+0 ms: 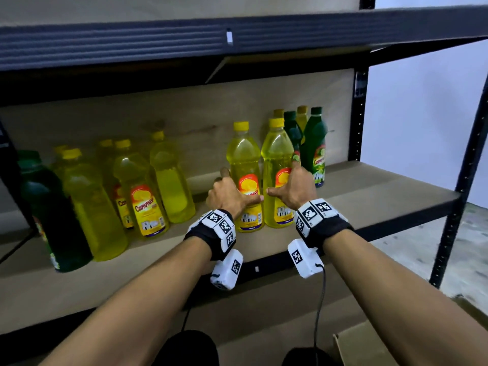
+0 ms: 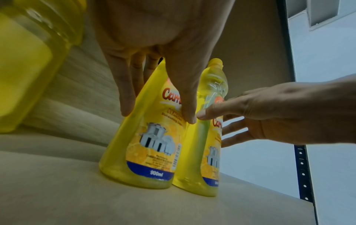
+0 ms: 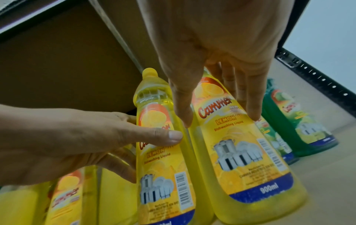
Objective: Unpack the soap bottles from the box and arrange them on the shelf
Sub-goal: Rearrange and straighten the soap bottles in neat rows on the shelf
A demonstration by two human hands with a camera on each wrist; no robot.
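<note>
Left hand (image 1: 227,194): my fingers clamp left Cammer lemon bottle (image 1: 244,159). Right hand (image 1: 297,188): fingers clamp right Cammer lemon bottle (image 1: 277,154). Both upright on shelf (image 1: 383,191).

The shelf (image 1: 383,188) is free along its front and right of the green bottles (image 1: 315,149); only a narrow gap separates the left bottle group (image 1: 148,196) and the middle yellow pair (image 1: 244,159).

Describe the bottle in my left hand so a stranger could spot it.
On the wooden shelf board of the black metal rack, two clear yellow plastic soap bottles with yellow caps stand together mid-shelf. Yours is the left yellow bottle, held by the left hand; its twin stands to its right, in the right hand.
</note>
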